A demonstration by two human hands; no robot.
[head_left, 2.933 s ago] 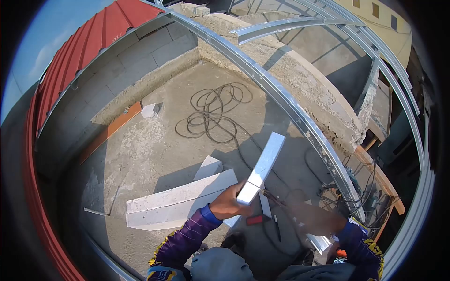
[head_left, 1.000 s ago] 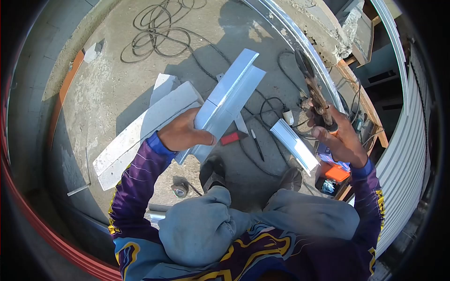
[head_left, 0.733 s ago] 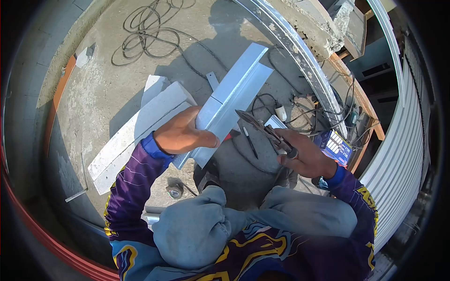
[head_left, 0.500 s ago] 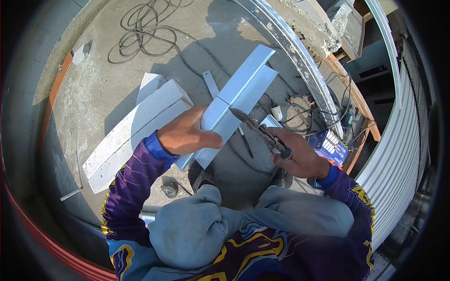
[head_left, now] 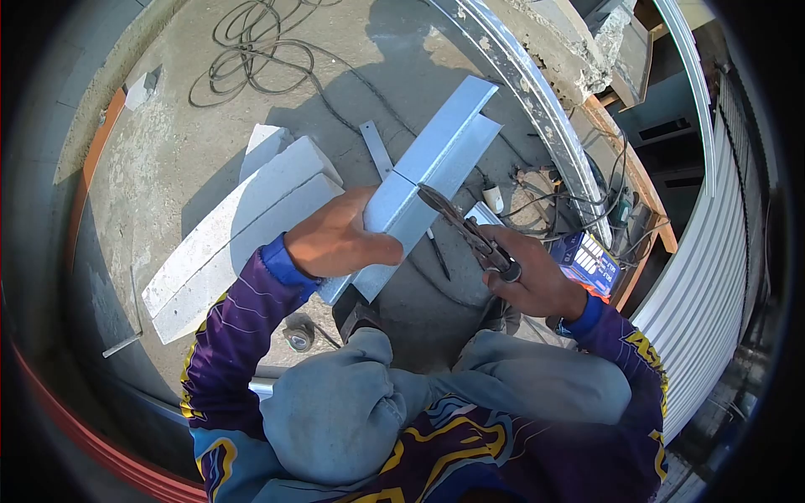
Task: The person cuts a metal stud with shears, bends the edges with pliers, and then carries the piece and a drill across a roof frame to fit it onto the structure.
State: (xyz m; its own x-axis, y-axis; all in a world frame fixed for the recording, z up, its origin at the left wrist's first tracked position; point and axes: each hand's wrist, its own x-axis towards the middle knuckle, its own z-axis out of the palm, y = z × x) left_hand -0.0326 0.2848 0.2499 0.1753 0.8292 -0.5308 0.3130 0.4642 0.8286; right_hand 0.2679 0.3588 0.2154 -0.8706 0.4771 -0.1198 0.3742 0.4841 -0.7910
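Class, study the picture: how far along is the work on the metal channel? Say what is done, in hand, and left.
Done: the metal channel is raised, with a line across it, mark or cut I cannot tell. In hand: the left hand grips it; the right hand holds the snips with their tips at that line. Left: the channel shows as one piece, so any cutting looks barely begun.

A black cable [head_left: 251, 50] lies coiled on the concrete floor [head_left: 168, 151]. Long white blocks [head_left: 235, 235] lie nearer, and a blue box [head_left: 591, 261] sits among tangled wires [head_left: 553, 201].
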